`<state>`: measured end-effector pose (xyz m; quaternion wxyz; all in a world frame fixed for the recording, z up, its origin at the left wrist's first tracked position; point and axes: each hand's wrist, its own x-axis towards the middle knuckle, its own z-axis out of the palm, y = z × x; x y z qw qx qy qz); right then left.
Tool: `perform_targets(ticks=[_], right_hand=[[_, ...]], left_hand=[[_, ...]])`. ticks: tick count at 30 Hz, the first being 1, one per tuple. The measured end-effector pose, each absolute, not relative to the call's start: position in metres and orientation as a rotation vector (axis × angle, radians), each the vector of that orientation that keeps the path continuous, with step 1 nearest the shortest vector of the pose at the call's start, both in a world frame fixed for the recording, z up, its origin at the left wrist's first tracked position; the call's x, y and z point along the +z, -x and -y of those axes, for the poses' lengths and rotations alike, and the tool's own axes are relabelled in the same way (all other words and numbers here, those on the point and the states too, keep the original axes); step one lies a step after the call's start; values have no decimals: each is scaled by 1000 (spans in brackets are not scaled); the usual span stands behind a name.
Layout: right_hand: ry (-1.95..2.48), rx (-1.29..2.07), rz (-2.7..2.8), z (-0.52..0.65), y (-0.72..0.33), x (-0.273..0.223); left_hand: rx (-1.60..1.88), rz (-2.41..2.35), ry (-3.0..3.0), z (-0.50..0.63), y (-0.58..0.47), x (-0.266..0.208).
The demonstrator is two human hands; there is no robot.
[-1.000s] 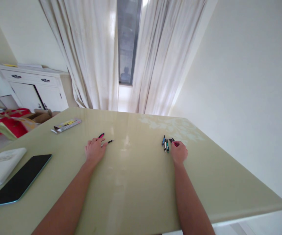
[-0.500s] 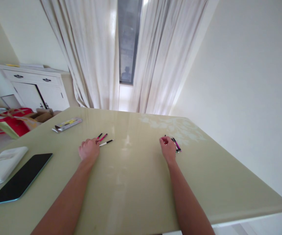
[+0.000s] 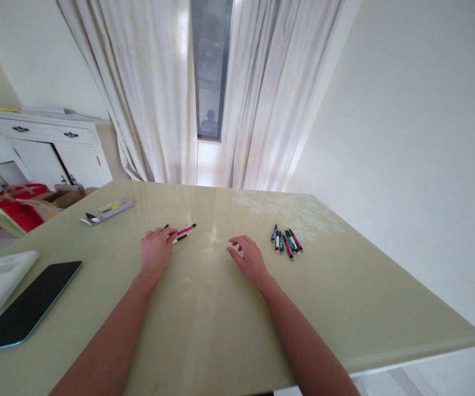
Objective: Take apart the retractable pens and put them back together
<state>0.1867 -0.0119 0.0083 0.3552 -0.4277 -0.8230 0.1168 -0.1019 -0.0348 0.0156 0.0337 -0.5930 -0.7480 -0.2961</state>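
My left hand (image 3: 157, 250) is closed around the near end of a pink pen (image 3: 186, 229), which points away to the right. Beside it on the table lies a white pen with a black end (image 3: 180, 238), and the dark tip of another pen (image 3: 167, 226) shows past my fingers; the rest of it is hidden. My right hand (image 3: 249, 258) holds nothing, thumb and fingers apart, between the two groups of pens. To its right, several pens (image 3: 287, 241) in blue, white, green, pink and purple lie roughly side by side.
An opened narrow pen box (image 3: 108, 211) lies at the table's back left. A black tablet (image 3: 28, 305) and a white device (image 3: 4, 279) rest at the left. Beyond the table (image 3: 220, 330) are red bags (image 3: 25, 217), a white cabinet (image 3: 43, 151) and curtains.
My right hand has moved left off the right-hand pens, uncovering them, and its fingers have parted. My left hand has shifted slightly right, and the pink pen has turned to point further right.
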Motion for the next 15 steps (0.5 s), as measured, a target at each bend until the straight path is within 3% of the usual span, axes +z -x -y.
perform_targets(ticks=[4,9,12,15], right_hand=[[969,191,2198,21,-180,15],[1025,195,2323,20,-173,10],[1045,238,2238,15,-176,7],[1007,345,2211,14,-179,7]], left_hand=[[-1414,1981,2321,39,63,14],[-1759,1900,2550,44,38,7],[-1827,1904,2570,45,43,8],[-1645,1887,2597,45,47,10]])
